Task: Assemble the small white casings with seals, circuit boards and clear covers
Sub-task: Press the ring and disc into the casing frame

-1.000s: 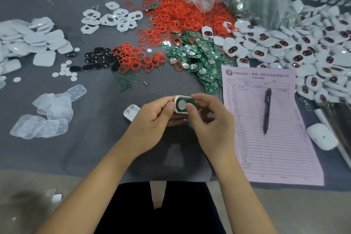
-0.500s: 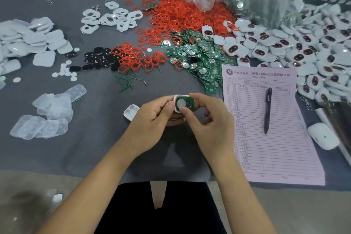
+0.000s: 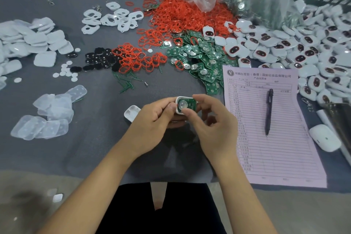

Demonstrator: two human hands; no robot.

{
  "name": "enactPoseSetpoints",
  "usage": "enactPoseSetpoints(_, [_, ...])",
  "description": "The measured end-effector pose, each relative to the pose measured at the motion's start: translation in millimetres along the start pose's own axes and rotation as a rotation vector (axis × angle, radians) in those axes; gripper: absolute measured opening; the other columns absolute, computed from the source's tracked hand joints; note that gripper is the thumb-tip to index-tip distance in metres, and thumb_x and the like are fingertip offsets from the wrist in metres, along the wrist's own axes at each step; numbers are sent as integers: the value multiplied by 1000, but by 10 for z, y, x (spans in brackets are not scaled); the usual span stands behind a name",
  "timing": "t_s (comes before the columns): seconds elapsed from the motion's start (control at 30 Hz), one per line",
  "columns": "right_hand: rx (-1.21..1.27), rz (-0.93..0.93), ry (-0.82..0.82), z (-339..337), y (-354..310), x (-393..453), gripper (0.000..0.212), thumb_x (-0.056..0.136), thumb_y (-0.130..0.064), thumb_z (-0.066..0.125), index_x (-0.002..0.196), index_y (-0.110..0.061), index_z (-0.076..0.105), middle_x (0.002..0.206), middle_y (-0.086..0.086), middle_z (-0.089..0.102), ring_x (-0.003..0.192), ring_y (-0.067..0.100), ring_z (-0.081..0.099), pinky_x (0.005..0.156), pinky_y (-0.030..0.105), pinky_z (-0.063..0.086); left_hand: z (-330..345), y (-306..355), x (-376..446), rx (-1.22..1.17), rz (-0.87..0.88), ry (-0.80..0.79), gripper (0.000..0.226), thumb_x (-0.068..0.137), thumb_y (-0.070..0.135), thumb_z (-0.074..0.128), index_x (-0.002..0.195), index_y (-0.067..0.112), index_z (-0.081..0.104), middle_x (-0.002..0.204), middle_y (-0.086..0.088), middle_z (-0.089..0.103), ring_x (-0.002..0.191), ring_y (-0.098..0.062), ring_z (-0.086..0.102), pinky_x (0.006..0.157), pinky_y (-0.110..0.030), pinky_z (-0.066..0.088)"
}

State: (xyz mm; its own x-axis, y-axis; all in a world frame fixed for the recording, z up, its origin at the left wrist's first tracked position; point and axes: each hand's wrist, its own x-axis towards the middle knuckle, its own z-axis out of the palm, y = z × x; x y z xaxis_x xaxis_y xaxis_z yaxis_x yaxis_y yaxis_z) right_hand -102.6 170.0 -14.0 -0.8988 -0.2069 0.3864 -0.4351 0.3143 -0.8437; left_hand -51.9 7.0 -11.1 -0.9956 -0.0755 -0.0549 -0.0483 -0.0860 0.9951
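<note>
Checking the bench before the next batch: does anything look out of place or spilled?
Two small white parts lie on the floor below the table edge, apparently dropped. On the table, stray red seals sit among the green circuit boards.

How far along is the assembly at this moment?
Done: a heap of closed white casings with dark oval windows lies at right. In hand: the left hand holds an open white casing while the right hand pinches a green circuit board sitting in it. Left: the translucent clear covers lie apart, and piles of red seal rings and boards remain.
</note>
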Motion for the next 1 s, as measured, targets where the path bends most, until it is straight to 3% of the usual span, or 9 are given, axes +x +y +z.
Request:
enactPoseSetpoints(0.37, [-119,-91,-18,19,23,18,27,88,-31,82,111,-26,70,80,-11,54,74,11,56,64,15,42,-2,25,-13,-35,14,-19,34,112,11,39,134,15,64,121,-6,76,113,-21,73,89,-26,59])
enactPoseSetpoints(0.7, [-191,-142,-26,8,-67,9,16,91,-26,79,106,-23,76,83,-9,50,74,7,53,62,30,48,-6,11,-5,-38,31,-32,35,113,10,37,137,9,63,123,-9,75,118,-23,71,92,-27,58])
enactPoseSetpoints(1.0, [-199,-97,-35,7,-58,22,13,91,-21,79,103,-24,77,84,-10,52,75,5,53,64,26,45,-11,-16,4,-35,47,-47,34,112,14,40,133,24,66,121,-4,76,116,-21,72,92,-27,59])
